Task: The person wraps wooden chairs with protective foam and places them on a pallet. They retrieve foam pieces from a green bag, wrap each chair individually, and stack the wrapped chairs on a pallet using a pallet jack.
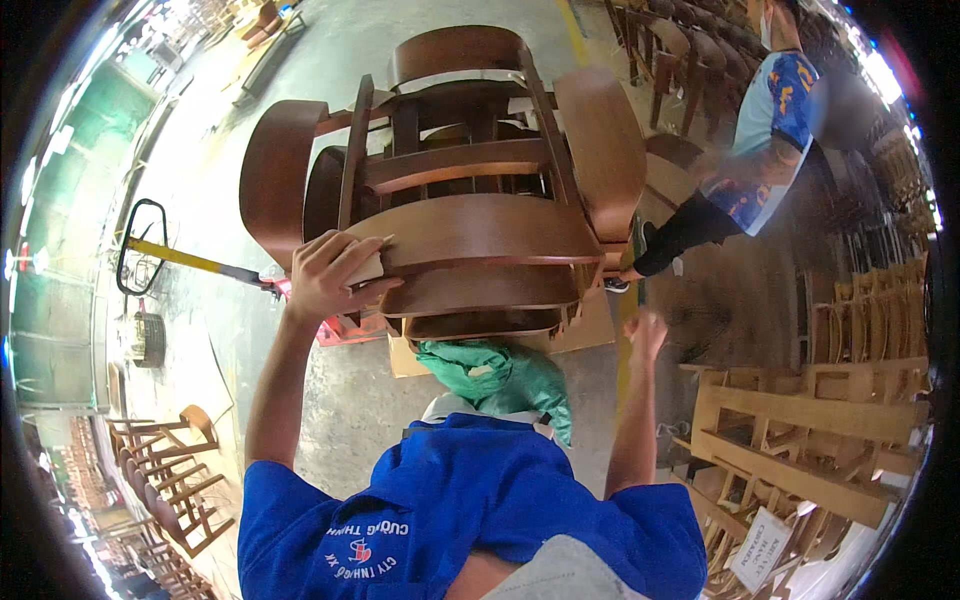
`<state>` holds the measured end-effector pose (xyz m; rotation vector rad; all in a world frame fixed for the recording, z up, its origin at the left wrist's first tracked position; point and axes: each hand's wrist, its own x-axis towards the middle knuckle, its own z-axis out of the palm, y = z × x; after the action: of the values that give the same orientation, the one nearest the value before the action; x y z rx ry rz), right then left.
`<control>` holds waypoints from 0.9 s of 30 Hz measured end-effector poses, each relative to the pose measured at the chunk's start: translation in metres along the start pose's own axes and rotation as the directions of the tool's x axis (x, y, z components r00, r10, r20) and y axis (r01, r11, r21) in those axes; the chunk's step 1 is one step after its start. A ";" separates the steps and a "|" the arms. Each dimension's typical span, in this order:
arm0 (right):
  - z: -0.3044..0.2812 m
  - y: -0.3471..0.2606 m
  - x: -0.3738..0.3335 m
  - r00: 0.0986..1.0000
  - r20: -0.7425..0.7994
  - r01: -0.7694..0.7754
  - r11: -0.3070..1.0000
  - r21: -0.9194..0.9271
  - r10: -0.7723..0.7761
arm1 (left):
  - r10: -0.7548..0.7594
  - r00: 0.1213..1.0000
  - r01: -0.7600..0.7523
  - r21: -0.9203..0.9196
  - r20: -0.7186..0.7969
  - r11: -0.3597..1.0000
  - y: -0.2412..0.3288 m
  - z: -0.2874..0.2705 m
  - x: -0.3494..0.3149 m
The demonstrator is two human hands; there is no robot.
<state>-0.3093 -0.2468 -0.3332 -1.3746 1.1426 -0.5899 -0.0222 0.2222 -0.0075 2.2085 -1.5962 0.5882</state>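
Observation:
A stack of brown wooden chairs (480, 235) stands right in front of me, with curved, glossy backrests facing several ways. My left hand (335, 272) is at the left end of the nearest upper backrest, fingers closed round a small pale pad (368, 266) against the wood. Away from the stack, to its right, my right hand (646, 335) hangs with its fingers curled in. Whatever is inside that fist, if anything, is hidden. A green plastic bag (500, 378) lies below the stack, close to my body.
Cardboard (590, 325) shows beneath the stack. To the left is a yellow-and-black handle (190, 258) leading to a red base. A person (770, 140) bends by the stack's right side. Wooden frames (800, 430) fill the lower right; more chairs (175, 480) stand lower left.

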 end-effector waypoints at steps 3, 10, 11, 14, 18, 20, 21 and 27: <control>0.038 -0.121 0.029 0.921 0.196 0.325 0.942 0.086 -0.336 | -0.167 0.976 0.141 -0.183 -0.137 0.973 -0.020 0.001 -0.013; 0.240 -0.279 0.036 0.684 0.577 0.708 0.598 -0.377 -0.446 | -0.829 0.514 0.719 -0.416 -0.219 0.556 -0.180 0.036 -0.055; 0.264 -0.283 0.039 0.654 0.657 0.731 0.537 -0.422 -0.374 | -0.848 0.487 0.799 -0.287 -0.208 0.529 -0.203 0.050 -0.061; 0.313 -0.273 0.043 0.582 0.687 0.812 0.348 -0.468 -0.435 | -0.769 0.632 0.761 -0.110 -0.095 0.639 -0.245 0.108 -0.072; 0.330 -0.251 0.051 0.616 0.666 0.785 0.260 -0.562 -0.421 | -0.837 0.508 0.845 -0.305 0.203 0.439 -0.266 0.146 -0.088; 0.329 -0.244 0.053 0.602 0.643 0.787 0.216 -0.578 -0.474 | -0.865 0.398 0.869 -0.427 0.305 0.249 -0.269 0.153 -0.096; 0.328 -0.241 0.054 0.575 0.631 0.795 0.176 -0.580 -0.520 | -0.875 0.351 0.856 -0.492 0.332 0.157 -0.270 0.154 -0.100; 0.336 -0.246 0.058 0.491 0.723 0.757 -0.172 -0.630 -0.487 | -0.832 0.256 0.743 -0.651 0.492 -0.156 -0.281 0.173 -0.107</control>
<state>0.0769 -0.1903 -0.1772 -3.1945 0.3276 -0.3017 0.2370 0.3055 -0.2216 1.7391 0.0517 -0.4406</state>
